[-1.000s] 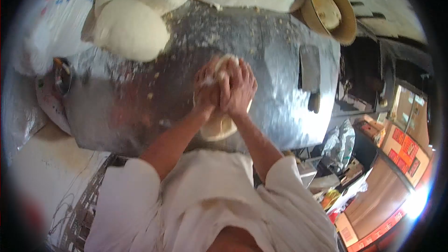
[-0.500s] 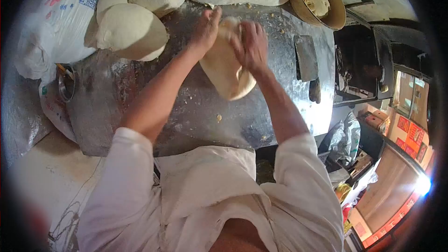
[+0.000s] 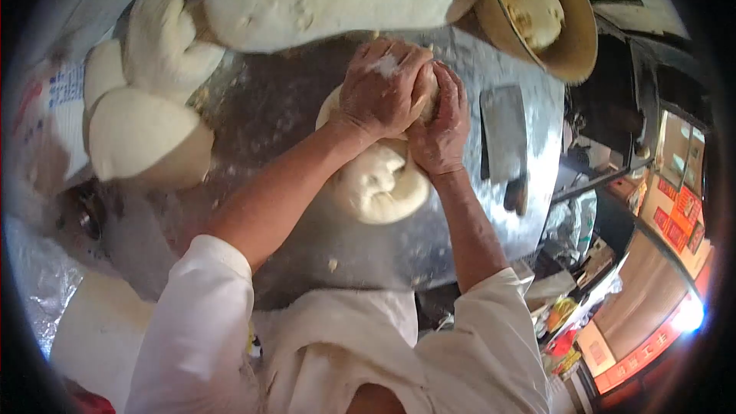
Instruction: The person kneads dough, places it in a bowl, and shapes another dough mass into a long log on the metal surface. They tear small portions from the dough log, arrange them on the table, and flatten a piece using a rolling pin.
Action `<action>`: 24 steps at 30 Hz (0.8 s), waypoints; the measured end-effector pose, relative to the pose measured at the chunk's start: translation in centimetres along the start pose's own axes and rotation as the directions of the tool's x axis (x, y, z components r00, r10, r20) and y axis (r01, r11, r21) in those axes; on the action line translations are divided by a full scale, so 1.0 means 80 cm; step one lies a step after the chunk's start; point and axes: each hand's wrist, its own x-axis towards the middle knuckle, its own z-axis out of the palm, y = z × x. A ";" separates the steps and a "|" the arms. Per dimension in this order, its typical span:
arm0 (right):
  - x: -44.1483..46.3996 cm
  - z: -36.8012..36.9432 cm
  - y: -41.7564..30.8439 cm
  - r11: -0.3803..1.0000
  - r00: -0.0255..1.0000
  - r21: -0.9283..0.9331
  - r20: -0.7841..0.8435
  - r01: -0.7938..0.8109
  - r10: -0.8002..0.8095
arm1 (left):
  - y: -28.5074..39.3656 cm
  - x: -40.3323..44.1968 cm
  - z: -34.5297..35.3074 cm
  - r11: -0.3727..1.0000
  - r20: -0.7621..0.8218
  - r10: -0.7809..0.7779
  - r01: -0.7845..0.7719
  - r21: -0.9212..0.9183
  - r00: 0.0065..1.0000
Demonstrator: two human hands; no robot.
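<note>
My left grip (image 3: 387,88) and right grip (image 3: 441,119) are set side by side on the worked dough (image 3: 379,188), which lies on the metal worktop (image 3: 253,100), to the left of the cleaver (image 3: 504,138). The left grip is turned back upward, fingers bent down over the far part of the dough; its fingertips are out of sight. The right grip is cupped against the dough's flank on the side nearer the cleaver, fingers curled toward the left one. Both are found grasping the dough. A creased, folded lobe of it protrudes on my side of the wrists.

The cleaver lies flat, handle toward me, just beside my right grip and apart from it. Beyond the cleaver stands a tan bowl (image 3: 579,42), tilted in view, with a lump of dough (image 3: 529,8) inside. Beyond and left of the cleaver rests a large dough slab (image 3: 337,0). Well to the cleaver's left are noted a folded dough piece (image 3: 161,38) and a rounded dough piece (image 3: 146,138), with a white printed bag (image 3: 61,119) farther left again.
</note>
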 end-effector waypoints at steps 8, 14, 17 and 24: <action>0.077 -0.011 0.048 0.984 0.983 0.065 0.065 0.167 -0.171 | -0.042 0.033 0.066 0.977 0.076 -0.145 0.131 0.169 0.987; -0.096 -0.121 -0.084 0.950 0.957 -0.128 0.082 0.286 -0.278 | 0.055 0.011 -0.070 0.983 0.541 -0.085 0.159 -0.091 0.836; -0.157 -0.159 -0.120 0.973 0.979 -0.154 0.131 0.174 -0.155 | 0.116 -0.129 -0.079 0.985 0.299 0.172 -0.159 -0.068 0.939; -0.114 -0.089 -0.022 0.984 0.973 -0.059 0.175 0.167 -0.154 | 0.107 -0.120 -0.038 0.983 0.159 0.156 -0.169 0.068 0.975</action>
